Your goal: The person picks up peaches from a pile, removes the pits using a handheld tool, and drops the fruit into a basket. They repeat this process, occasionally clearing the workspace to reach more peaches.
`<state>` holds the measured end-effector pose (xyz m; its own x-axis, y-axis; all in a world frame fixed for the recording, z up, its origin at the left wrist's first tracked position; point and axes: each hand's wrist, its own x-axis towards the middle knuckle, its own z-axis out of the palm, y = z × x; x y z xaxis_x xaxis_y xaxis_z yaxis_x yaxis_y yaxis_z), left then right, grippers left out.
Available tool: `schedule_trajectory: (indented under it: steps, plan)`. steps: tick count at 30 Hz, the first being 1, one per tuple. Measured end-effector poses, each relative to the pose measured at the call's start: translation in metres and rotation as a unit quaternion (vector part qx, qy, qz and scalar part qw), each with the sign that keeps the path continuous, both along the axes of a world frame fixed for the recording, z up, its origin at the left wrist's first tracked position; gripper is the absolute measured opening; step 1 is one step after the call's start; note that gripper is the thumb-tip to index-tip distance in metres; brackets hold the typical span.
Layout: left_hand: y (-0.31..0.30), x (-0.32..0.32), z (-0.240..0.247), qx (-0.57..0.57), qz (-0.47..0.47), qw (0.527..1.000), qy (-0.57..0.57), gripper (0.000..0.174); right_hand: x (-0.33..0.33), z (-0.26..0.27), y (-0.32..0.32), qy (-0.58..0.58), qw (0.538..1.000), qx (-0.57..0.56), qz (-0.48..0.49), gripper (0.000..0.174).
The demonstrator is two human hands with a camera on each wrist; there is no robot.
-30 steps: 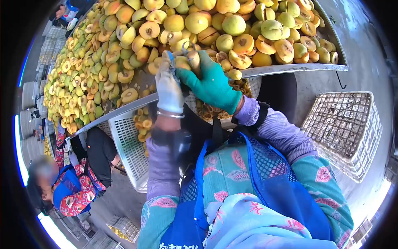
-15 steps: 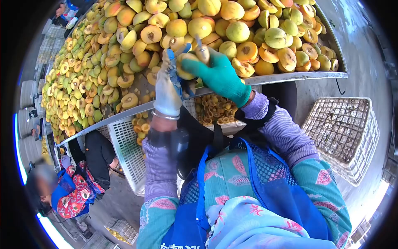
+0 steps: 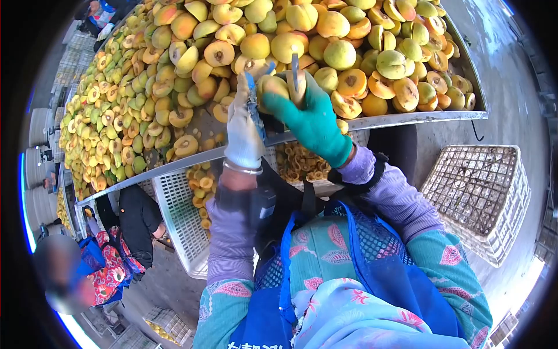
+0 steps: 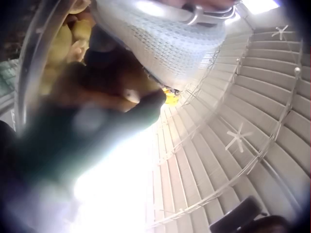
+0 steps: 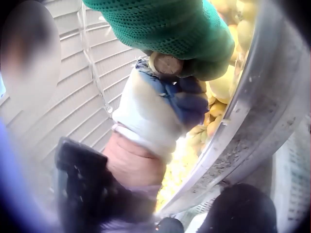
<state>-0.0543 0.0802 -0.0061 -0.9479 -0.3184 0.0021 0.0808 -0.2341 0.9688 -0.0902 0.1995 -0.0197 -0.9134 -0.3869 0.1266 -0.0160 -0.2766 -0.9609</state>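
Observation:
Over the near edge of the fruit heap, my left hand, in a white glove with a blue palm, holds a yellow peach. My right hand, in a green knitted glove, grips a small knife by its handle, with the thin metal blade pointing up beside the peach. The right thumb overlaps the peach in the head view. In the right wrist view, the round end of the knife handle sticks out below the green glove. The left wrist view is dark and blurred around the peach, hiding the left fingers.
A metal-edged table bears a large heap of halved and whole peaches. Below it stand a white crate and another container of fruit pieces. A white crate sits at right. Another person sits at left.
The knife was against the peach between both hands; my right hand has shifted right, so the blade now stands upright beside it. The left hand still holds the peach.

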Motion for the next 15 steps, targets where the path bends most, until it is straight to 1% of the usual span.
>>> schedule_trajectory:
  steps: [1, 2, 3, 4, 5, 6, 8, 9, 10, 11, 12, 13, 14, 15]
  plan:
    - [-0.006, 0.001, -0.002, 0.03, -0.03, 0.999, 0.01, 0.052, 0.0, -0.003, -0.001, 0.045, 0.999, -0.006, -0.007, 0.036]
    - [-0.005, 0.002, -0.007, -0.067, -0.002, 0.996, 0.059, 0.051, 0.0, -0.007, -0.003, 0.09, 0.996, -0.013, -0.016, 0.037]
    - [0.0, 0.005, -0.012, -0.161, 0.027, 0.981, 0.106, 0.05, 0.004, -0.005, -0.002, 0.075, 0.997, -0.018, -0.016, 0.038]
    - [0.001, 0.006, -0.012, -0.227, 0.037, 0.965, 0.123, 0.046, 0.007, -0.002, -0.001, 0.058, 0.998, -0.022, -0.017, 0.039]
    - [0.001, 0.007, -0.012, -0.293, 0.052, 0.945, 0.139, 0.044, 0.01, 0.002, -0.001, 0.026, 1.0, -0.001, -0.012, 0.038]
    - [0.002, 0.008, -0.012, -0.354, 0.072, 0.92, 0.154, 0.043, 0.01, 0.001, -0.001, 0.024, 0.999, 0.005, -0.023, 0.037]
    - [0.002, -0.003, -0.033, -0.446, 0.161, 0.858, 0.199, 0.042, 0.009, -0.003, -0.005, 0.021, 0.999, 0.016, -0.047, 0.035]
    - [0.004, -0.003, -0.031, -0.381, 0.149, 0.904, 0.125, 0.041, 0.015, 0.01, -0.009, -0.078, 0.992, -0.09, -0.037, 0.029]
    - [0.007, -0.004, -0.026, -0.311, 0.143, 0.938, 0.05, 0.042, 0.014, 0.008, -0.009, -0.027, 0.998, -0.024, -0.049, 0.028]
    - [0.014, -0.005, -0.018, -0.26, 0.127, 0.955, 0.061, 0.043, 0.01, 0.004, -0.006, 0.027, 0.997, 0.044, -0.064, 0.028]
    - [0.022, -0.004, -0.01, -0.301, 0.096, 0.945, 0.082, 0.044, 0.002, -0.005, 0.001, 0.174, 0.97, 0.148, -0.086, 0.027]
    - [0.029, -0.003, -0.002, -0.339, 0.066, 0.933, 0.106, 0.046, -0.007, -0.014, 0.008, 0.313, 0.909, 0.239, -0.135, 0.028]
    - [0.036, -0.003, 0.005, -0.353, 0.041, 0.929, 0.104, 0.046, -0.016, -0.043, 0.011, 0.295, 0.945, 0.105, -0.091, 0.032]
    - [0.044, -0.003, 0.012, -0.367, 0.015, 0.924, 0.102, 0.046, -0.019, -0.046, 0.01, 0.38, 0.892, 0.128, -0.208, 0.034]
